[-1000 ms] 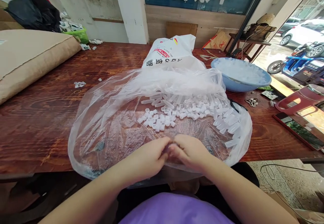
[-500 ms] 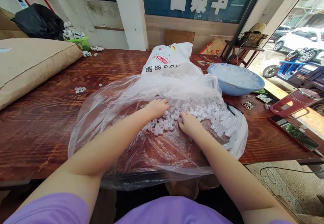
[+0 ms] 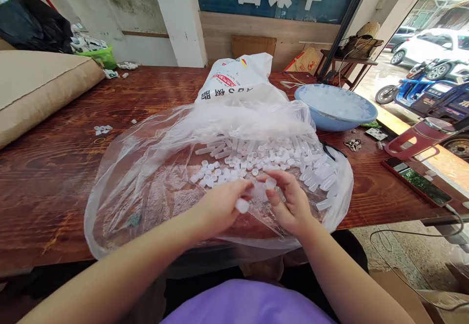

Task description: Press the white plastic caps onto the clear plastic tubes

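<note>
My left hand point(image 3: 222, 205) is closed around a translucent white plastic tube point(image 3: 242, 205), one rounded end of which sticks out below the fingers. Facing it, my right hand point(image 3: 289, 204) pinches a small white plastic cap point(image 3: 271, 183) between thumb and fingers. Blur hides whether tube and cap touch. Just beyond both hands, many loose white caps point(image 3: 210, 173) lie on a clear plastic bag point(image 3: 120, 182) spread over the table. Longer translucent tubes point(image 3: 318, 172) are heaped on the bag's right side, and more lie behind the caps.
Behind the bag stands a white printed sack point(image 3: 238, 77). A blue basin point(image 3: 335, 114) of translucent pieces sits back right. A phone point(image 3: 417, 180), a pink-red bottle point(image 3: 417, 138) and keys point(image 3: 353, 144) lie on the wooden table's point(image 3: 47, 182) right side; a large brown package point(image 3: 44, 89) is far left.
Both hands have left the pile and come nearer to me, now with a tube in the left and a cap in the right. The view has shifted slightly.
</note>
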A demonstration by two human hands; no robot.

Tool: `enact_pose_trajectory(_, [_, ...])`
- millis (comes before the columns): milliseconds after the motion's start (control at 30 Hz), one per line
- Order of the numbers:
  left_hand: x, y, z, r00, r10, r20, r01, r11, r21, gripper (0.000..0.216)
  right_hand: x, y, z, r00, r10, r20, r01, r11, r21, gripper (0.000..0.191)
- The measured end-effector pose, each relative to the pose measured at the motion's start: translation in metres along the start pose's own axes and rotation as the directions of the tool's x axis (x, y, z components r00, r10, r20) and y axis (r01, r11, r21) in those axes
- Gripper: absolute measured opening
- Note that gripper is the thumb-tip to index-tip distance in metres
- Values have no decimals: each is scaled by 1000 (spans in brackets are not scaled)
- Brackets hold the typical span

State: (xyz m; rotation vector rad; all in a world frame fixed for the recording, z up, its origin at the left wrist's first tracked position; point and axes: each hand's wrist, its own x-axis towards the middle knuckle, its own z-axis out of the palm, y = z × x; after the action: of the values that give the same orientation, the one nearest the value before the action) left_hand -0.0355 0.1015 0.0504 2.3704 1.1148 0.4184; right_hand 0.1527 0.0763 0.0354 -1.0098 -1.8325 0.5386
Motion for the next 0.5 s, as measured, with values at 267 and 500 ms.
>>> enact_pose_trajectory(267, [-51, 21, 23, 967, -208, 147, 243, 584, -774, 24, -24, -15, -2, 919, 55, 391, -194, 925, 326, 24])
enact_pose_trajectory(500, [-56, 10, 36, 884, -45, 466, 464, -43, -885, 31, -27, -12, -14, 852, 58, 520, -283, 887, 366, 22])
